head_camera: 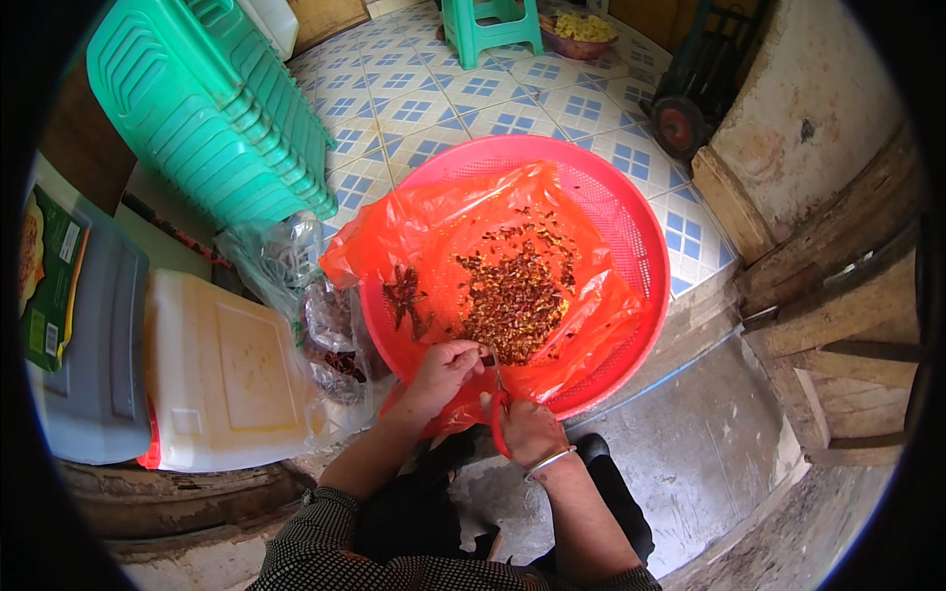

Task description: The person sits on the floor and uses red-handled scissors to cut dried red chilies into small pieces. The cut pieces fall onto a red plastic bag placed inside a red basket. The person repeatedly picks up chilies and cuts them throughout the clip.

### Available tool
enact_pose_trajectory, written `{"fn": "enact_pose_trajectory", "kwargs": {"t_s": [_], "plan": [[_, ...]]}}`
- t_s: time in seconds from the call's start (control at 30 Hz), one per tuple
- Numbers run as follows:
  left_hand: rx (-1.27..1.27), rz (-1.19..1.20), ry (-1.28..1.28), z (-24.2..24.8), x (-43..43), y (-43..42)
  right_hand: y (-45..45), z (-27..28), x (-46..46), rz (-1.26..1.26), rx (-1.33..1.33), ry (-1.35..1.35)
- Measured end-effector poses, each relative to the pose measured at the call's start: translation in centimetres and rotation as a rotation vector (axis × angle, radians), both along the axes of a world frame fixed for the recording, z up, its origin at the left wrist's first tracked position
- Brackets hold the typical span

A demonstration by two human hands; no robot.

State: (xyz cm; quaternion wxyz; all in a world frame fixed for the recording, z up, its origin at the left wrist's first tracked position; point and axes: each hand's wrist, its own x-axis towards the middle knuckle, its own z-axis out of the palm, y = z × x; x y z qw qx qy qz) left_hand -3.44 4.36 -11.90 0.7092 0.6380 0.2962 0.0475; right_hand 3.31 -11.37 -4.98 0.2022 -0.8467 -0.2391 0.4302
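Between the fingers of my left hand (444,371) is a dried red chili (487,361), held over the near edge of a pink plastic basket (641,221). My right hand (533,430) grips red-handled scissors (499,421), their blades pointing up beside the chili. A red plastic bag (414,229) lines the basket. Cut chili pieces and yellow seeds (517,303) lie heaped on the bag, past the blades. To the left of that heap rest several whole dried chilies (405,299). The chili in my left hand is mostly hidden by the fingers.
Clear plastic bags (329,318), one with dried chilies, crowd the basket's left side near a whitish plastic container (229,369) and a grey lidded bin (89,332). Stacked green stools (214,111) stand behind them. Farther off are a green stool (491,29), a bowl (580,46) and a hand truck (684,118).
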Motion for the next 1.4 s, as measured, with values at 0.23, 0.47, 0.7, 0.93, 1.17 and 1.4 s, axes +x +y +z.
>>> {"fn": "enact_pose_trajectory", "kwargs": {"t_s": [0.23,0.47,0.7,0.93,1.17,1.4], "plan": [[-0.157,0.061,-0.043,1.6,0.0,0.2,-0.5,-0.3,0.1,-0.088,0.147,-0.06],[-0.374,0.139,-0.046,2.1,0.1,0.8,-0.9,-0.3,0.3,-0.072,0.221,-0.038],[-0.433,0.243,-0.155,2.0,0.4,0.7,-1.3,0.4,0.5,-0.096,0.236,0.016],[-0.283,0.156,-0.218,2.4,0.6,0.4,-1.1,0.7,0.5,-0.042,0.323,0.088],[-0.107,0.146,-0.239,3.1,0.7,0.2,-1.2,1.5,0.8,0.09,0.255,0.042],[-0.031,0.109,-0.186,3.2,0.8,0.1,-1.5,0.5,0.3,0.06,0.279,-0.107]]}}
